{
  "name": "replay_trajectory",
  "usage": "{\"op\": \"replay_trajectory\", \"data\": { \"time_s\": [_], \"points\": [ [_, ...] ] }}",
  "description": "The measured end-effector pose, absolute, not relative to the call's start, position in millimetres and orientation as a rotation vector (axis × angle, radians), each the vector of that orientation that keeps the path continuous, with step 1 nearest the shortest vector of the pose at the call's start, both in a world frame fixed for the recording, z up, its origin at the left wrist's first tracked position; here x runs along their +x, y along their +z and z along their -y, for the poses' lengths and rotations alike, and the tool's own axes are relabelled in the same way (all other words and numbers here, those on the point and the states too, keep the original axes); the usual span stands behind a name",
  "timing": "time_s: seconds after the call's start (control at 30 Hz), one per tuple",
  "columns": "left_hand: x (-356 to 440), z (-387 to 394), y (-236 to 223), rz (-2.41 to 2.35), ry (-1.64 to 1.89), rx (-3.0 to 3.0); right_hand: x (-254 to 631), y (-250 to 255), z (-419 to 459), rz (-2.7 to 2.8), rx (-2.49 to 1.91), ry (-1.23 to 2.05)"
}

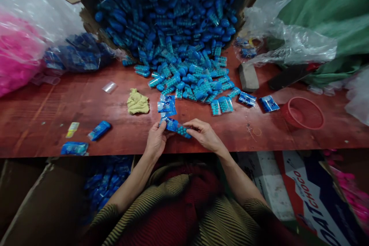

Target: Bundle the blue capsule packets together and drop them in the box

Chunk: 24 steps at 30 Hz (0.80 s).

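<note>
My left hand (156,139) pinches a blue printed wrapper (172,124) near the front edge of the table. One end of a clear tube of blue-green balls (182,131) meets the wrapper; how far it goes inside, I cannot tell. The thumb and fingers of my right hand (205,135) close on the tube's other end. Just beyond lie flat blue wrappers (167,104), overlapping. Behind them, many blue-capped tubes (198,82) spill in a heap from a large carton (86,19).
Left on the red table (115,130) are a crumpled yellow cloth (138,102) and a wrapped tube (99,130). Rightward are a grey block (248,78), blue packets (269,103) and a red basket (304,113). Below the table edge, an open box holds blue pieces (108,180).
</note>
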State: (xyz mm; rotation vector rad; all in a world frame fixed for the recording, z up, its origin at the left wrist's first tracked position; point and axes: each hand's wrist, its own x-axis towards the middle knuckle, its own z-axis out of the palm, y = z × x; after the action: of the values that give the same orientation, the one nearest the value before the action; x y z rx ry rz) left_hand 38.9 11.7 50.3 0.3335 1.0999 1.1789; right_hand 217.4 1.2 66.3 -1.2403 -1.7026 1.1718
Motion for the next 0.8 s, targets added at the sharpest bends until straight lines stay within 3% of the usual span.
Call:
{"op": "replay_trajectory", "data": {
  "time_s": [0.23,0.43,0.6,0.8],
  "points": [
    [36,-9,43,-1.120,1.267,0.305,213,62,6,1.553,-1.403,1.045],
    [36,-11,47,-1.097,1.053,0.080,219,43,-4,1.493,-1.520,0.970],
    [40,-9,52,-1.095,1.012,0.001,215,46,-9,1.613,-1.675,0.709],
    [47,-3,51,-1.043,1.031,0.163,189,60,-10,1.448,-1.358,1.174]
  ]
}}
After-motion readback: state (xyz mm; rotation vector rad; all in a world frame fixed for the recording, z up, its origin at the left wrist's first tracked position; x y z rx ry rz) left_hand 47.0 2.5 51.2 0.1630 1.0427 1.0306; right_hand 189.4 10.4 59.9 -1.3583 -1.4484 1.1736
